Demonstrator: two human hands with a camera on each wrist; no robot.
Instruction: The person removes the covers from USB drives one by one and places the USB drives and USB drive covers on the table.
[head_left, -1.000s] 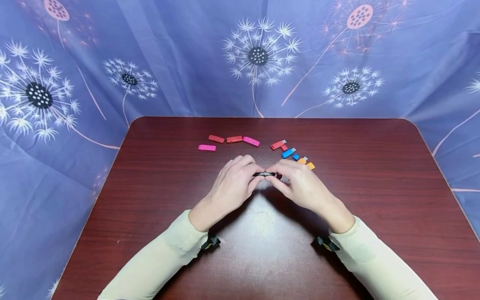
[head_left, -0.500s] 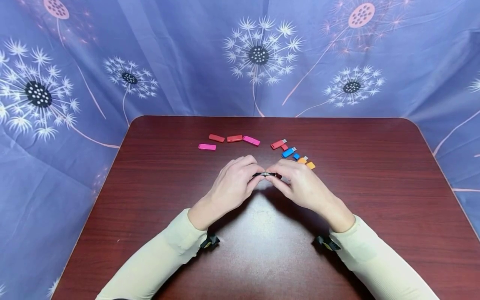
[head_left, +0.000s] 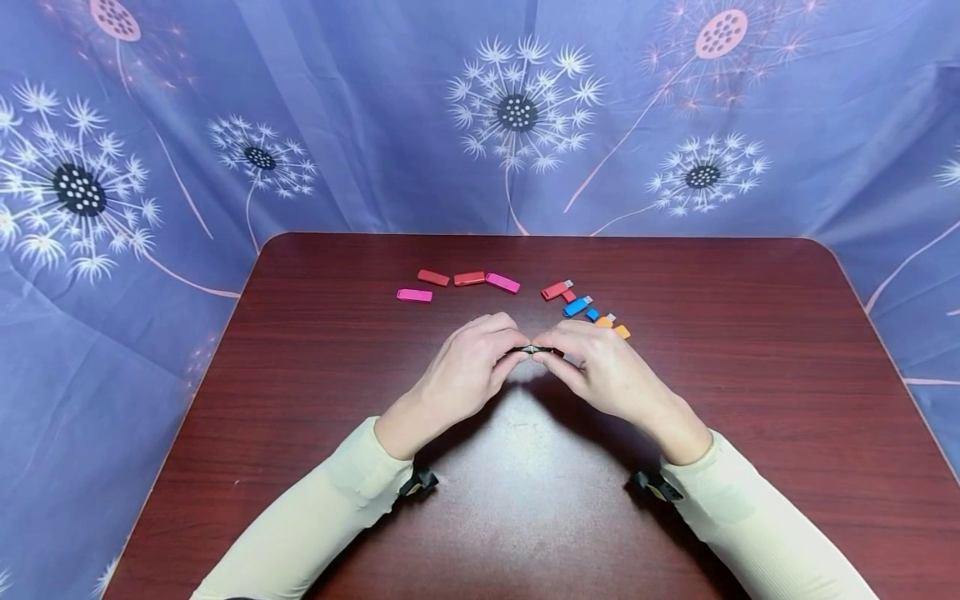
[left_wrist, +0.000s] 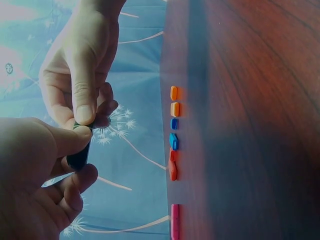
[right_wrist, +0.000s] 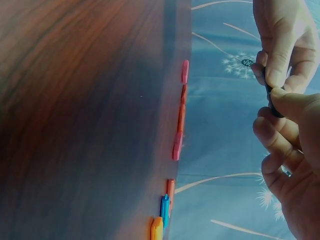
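Over the middle of the table, both hands hold a small black USB stick (left_wrist: 78,157) end to end. My left hand (head_left: 467,367) pinches one end between thumb and fingers. On the other end, my right hand (head_left: 611,371) has the same kind of pinch, its thumb tip meeting the left thumb tip in the right wrist view. Fingers cover most of the stick. Just beyond the right hand lie a red USB stick (head_left: 555,290), a blue USB stick (head_left: 576,307) and an orange USB stick (head_left: 604,322), metal plugs bare, with a red cap (head_left: 569,296), blue cap (head_left: 592,314) and orange cap (head_left: 622,332) beside them.
Toward the back left of the dark wooden table (head_left: 300,350) lie capped sticks: two pink, one of them a pink stick (head_left: 415,296), and two red, one of them a red stick (head_left: 469,279). A blue flowered curtain (head_left: 390,108) hangs behind the table.
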